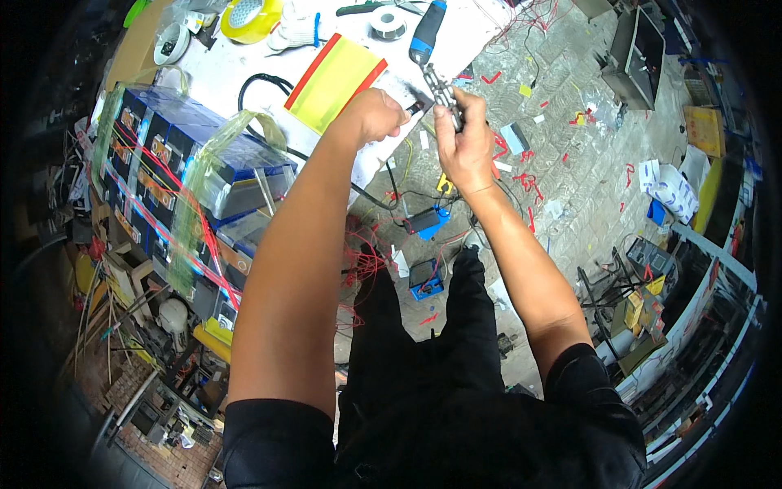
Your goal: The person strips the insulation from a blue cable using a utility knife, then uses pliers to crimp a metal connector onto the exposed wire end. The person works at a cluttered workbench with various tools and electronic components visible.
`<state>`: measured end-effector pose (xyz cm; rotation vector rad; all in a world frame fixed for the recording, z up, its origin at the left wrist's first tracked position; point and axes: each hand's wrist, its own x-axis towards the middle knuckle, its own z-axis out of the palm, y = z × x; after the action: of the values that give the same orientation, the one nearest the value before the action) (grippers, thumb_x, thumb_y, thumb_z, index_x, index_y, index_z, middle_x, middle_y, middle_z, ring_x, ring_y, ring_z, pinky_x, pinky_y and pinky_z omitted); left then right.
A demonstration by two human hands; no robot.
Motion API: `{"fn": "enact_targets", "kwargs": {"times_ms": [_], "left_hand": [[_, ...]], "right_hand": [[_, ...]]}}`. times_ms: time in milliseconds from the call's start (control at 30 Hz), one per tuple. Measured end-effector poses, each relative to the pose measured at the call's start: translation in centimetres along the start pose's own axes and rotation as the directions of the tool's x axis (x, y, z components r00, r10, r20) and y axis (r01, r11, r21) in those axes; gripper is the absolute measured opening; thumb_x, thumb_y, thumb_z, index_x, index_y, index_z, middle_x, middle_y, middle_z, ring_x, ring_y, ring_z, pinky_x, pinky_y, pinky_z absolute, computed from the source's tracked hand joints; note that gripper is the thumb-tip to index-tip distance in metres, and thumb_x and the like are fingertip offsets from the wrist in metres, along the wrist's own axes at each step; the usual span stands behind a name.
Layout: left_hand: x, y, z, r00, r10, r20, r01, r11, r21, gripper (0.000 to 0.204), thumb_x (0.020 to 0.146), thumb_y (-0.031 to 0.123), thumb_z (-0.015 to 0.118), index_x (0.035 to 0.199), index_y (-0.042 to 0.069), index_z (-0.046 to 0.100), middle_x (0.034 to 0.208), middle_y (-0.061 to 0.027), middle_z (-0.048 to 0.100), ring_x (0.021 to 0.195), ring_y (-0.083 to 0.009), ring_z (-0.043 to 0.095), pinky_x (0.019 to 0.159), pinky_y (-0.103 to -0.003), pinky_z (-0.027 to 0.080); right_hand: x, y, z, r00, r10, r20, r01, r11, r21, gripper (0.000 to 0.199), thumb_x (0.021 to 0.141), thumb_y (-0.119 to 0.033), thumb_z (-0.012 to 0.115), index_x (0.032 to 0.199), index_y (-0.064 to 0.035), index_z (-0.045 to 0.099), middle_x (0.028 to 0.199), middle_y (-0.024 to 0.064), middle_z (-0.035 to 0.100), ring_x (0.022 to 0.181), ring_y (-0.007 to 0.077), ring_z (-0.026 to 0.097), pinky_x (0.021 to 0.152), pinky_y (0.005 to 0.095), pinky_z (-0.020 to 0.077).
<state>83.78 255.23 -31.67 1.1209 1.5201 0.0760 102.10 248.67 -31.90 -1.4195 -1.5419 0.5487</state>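
Observation:
Just past the yellow sheet, my left hand [377,116] is closed, its fingers pinched on the end of a black cable [416,107]. Most of that cable's run is hidden behind the hand and forearm. Close on the right, my right hand [466,147] wraps round a silver metal plier-like tool [441,88], whose jaws are too small to make out. Tool and cable end are near each other at the white table's edge; I cannot tell whether they touch. The yellow sheet with red borders [330,80] lies beside my left hand.
On the white table [468,41] lie a blue-and-black handled tool [428,33], a solder spool [388,24] and a yellow tape roll [251,18]. A blue battery pack with red wires [163,155] stands left. Red scraps and cables litter the floor [562,122]; a dark metal case [635,61] stands right.

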Motion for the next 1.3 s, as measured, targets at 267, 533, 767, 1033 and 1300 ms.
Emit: {"fn": "enact_targets", "kwargs": {"times_ms": [267,533,767,1033,1300], "left_hand": [[0.2,-0.5,0.1,0.999,-0.021,0.037,0.019,0.998,0.052,0.018,0.093,0.020,0.072,0.089,0.003,0.071,0.074,-0.0049,0.066,0.059,-0.0125,0.052,0.055,-0.031,0.044],[0.0,0.7,-0.6,0.998,-0.055,0.027,0.054,0.998,0.032,0.015,0.093,0.020,0.074,0.090,0.006,0.071,0.074,-0.0047,0.066,0.058,-0.0124,0.050,0.055,-0.032,0.042],[0.1,0.1,-0.5,0.999,-0.053,0.011,0.053,0.999,0.008,0.021,0.094,0.021,0.075,0.101,0.002,0.069,0.077,-0.0057,0.067,0.061,-0.0124,0.053,0.056,-0.031,0.044],[-0.6,1.0,-0.5,1.000,-0.030,-0.001,0.030,0.999,-0.017,0.021,0.093,0.020,0.074,0.102,0.002,0.071,0.079,-0.0056,0.068,0.063,-0.0123,0.053,0.057,-0.031,0.044],[-0.6,0.5,-0.3,1.000,-0.019,-0.017,0.019,1.000,-0.023,0.021,0.094,0.022,0.073,0.100,0.002,0.070,0.078,-0.0047,0.067,0.061,-0.0121,0.052,0.056,-0.031,0.043]], "right_hand": [[-0.9,0.2,0.3,0.993,0.019,0.119,-0.007,0.995,-0.100,0.033,0.100,-0.028,0.066,0.124,-0.0088,0.054,0.085,0.0240,0.071,0.074,0.0465,0.069,0.061,0.0553,0.0511],[-0.4,-0.2,0.2,0.993,0.005,0.114,0.007,0.994,-0.110,0.034,0.100,-0.029,0.066,0.126,-0.0096,0.055,0.089,0.0216,0.072,0.079,0.0444,0.070,0.065,0.0535,0.0531],[0.4,-1.2,-1.1,0.999,0.002,0.050,0.002,0.997,-0.074,0.040,0.099,-0.021,0.070,0.130,-0.0020,0.053,0.099,0.0256,0.072,0.086,0.0439,0.073,0.071,0.0480,0.0571],[-1.5,0.8,-0.2,0.965,0.058,0.257,0.016,0.961,-0.275,0.038,0.100,-0.024,0.069,0.128,-0.0047,0.053,0.091,0.0227,0.072,0.077,0.0423,0.072,0.065,0.0487,0.0553],[-0.9,-1.2,-0.5,0.989,0.023,0.143,-0.003,0.991,-0.137,0.034,0.100,-0.024,0.067,0.126,-0.0067,0.053,0.084,0.0232,0.071,0.072,0.0452,0.070,0.064,0.0536,0.0538]]}}
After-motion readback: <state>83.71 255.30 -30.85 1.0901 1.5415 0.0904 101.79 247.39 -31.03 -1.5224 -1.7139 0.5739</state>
